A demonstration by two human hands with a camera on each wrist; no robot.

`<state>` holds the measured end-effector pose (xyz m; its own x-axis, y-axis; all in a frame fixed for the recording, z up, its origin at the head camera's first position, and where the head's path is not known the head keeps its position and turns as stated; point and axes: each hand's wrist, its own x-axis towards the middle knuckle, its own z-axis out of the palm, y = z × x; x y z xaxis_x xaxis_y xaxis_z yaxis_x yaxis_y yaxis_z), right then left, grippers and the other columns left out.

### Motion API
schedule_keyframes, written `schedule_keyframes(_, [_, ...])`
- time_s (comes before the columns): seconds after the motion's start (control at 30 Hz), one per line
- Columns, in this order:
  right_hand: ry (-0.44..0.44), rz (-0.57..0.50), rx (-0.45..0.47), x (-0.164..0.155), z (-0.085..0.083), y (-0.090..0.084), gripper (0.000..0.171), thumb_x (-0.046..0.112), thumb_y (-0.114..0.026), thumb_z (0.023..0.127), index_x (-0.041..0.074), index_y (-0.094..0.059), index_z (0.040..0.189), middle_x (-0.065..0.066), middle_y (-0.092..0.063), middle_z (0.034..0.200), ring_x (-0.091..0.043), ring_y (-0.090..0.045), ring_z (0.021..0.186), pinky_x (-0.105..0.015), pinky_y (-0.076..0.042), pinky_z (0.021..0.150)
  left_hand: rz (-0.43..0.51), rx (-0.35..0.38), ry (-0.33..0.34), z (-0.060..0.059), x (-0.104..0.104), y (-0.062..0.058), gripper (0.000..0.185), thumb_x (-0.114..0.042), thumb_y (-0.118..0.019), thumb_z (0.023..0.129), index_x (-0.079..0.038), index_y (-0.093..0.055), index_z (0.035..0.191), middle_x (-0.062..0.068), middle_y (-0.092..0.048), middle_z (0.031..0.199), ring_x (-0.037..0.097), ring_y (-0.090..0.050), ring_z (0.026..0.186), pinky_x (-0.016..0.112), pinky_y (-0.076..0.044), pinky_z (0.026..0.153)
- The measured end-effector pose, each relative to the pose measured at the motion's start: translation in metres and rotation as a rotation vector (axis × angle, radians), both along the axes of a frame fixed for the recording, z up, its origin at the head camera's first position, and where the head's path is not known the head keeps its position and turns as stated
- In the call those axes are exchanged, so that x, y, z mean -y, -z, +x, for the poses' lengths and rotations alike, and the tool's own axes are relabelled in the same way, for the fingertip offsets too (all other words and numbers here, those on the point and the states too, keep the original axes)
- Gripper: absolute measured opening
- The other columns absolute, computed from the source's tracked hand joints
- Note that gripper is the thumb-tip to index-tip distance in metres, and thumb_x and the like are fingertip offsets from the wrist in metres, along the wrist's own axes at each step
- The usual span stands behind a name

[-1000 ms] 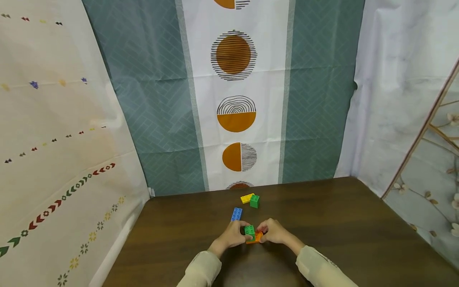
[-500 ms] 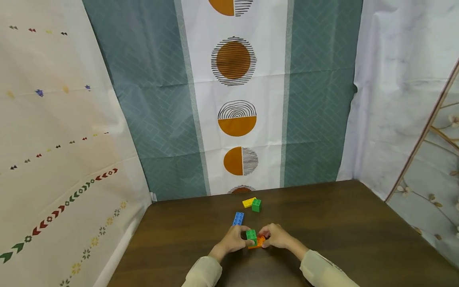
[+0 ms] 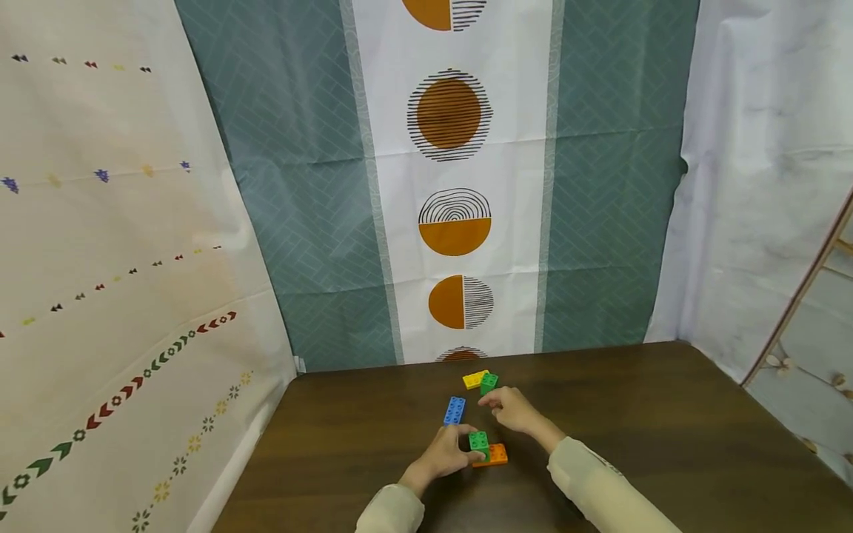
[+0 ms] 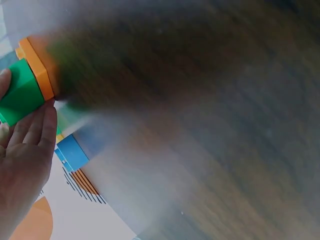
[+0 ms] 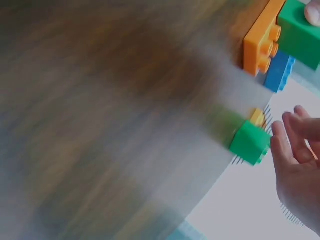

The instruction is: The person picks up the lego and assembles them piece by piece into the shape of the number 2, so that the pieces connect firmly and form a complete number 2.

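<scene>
The left hand holds a small green plastic block that sits on top of a flat orange plastic block. Its fingers curl round the green block's side. The two stuck-together blocks rest on the dark brown wooden desk, close to the person.

The right hand is a bit farther away. It has nothing in it, and its fingers are loose and a little bent. The fingertips point at a second small green plastic block and are just beside it (the right wrist view shows a small gap between them). A little yellow plastic block lies touching that green one, on its left.

A long blue plastic block lies flat on the desk between the two hands and a bit to the left.

Both arms wear pale cream sleeves. Behind the desk hangs a cloth with orange circles and teal-green stripes.
</scene>
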<state>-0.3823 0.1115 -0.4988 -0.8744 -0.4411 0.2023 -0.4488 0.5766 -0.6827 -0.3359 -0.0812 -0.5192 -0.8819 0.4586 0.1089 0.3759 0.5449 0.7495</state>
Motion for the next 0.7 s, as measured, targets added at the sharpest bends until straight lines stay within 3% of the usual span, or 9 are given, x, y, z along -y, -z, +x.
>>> schedule_keyframes(0.07, [-0.017, 0.018, -0.025, 0.012, -0.005, 0.0, 0.034, -0.016, -0.055, 0.083, -0.006, -0.068, 0.112, -0.023, -0.069, 0.113, -0.036, -0.064, 0.099, -0.047, -0.055, 0.084, 0.004, 0.003, -0.002, 0.001, 0.001, 0.0, 0.037, -0.015, -0.078, 0.08, 0.002, -0.068, 0.112, 0.008, -0.072, 0.103, 0.005, -0.056, 0.087, 0.023, -0.05, 0.081])
schedule_keyframes(0.3, [-0.094, 0.138, -0.044, 0.039, -0.013, 0.004, 0.045, -0.016, -0.056, 0.084, -0.001, -0.063, 0.126, -0.019, -0.06, 0.135, -0.042, -0.052, 0.127, -0.057, -0.043, 0.103, 0.024, 0.026, 0.012, 0.003, 0.001, 0.006, 0.035, -0.017, -0.078, 0.081, -0.001, -0.069, 0.11, 0.007, -0.073, 0.104, 0.006, -0.061, 0.094, 0.026, -0.051, 0.086])
schedule_keyframes(0.5, [-0.086, 0.283, -0.04, 0.048, -0.015, 0.0, 0.054, -0.016, -0.058, 0.082, 0.006, -0.061, 0.131, -0.011, -0.057, 0.141, -0.043, -0.04, 0.138, -0.058, -0.043, 0.102, 0.043, 0.044, 0.028, 0.001, -0.001, 0.009, 0.032, -0.014, -0.078, 0.081, -0.002, -0.07, 0.11, 0.005, -0.073, 0.105, 0.01, -0.063, 0.099, 0.024, -0.051, 0.084])
schedule_keyframes(0.6, [-0.095, 0.35, -0.013, 0.054, -0.018, -0.005, 0.06, -0.018, -0.056, 0.08, 0.009, -0.06, 0.133, -0.008, -0.054, 0.145, -0.04, -0.033, 0.143, -0.04, -0.057, 0.084, 0.051, 0.045, 0.024, 0.0, 0.001, 0.006, 0.032, -0.014, -0.078, 0.081, -0.002, -0.07, 0.109, 0.006, -0.073, 0.107, 0.012, -0.063, 0.103, 0.024, -0.051, 0.086])
schedule_keyframes(0.7, [-0.11, 0.419, -0.003, 0.062, -0.024, -0.01, 0.064, -0.02, -0.056, 0.079, 0.012, -0.059, 0.134, -0.005, -0.051, 0.147, -0.035, -0.031, 0.146, -0.021, -0.05, 0.056, 0.055, 0.037, 0.016, -0.001, 0.003, 0.004, 0.031, -0.013, -0.078, 0.08, -0.002, -0.07, 0.109, 0.007, -0.073, 0.109, 0.014, -0.063, 0.105, 0.025, -0.051, 0.087])
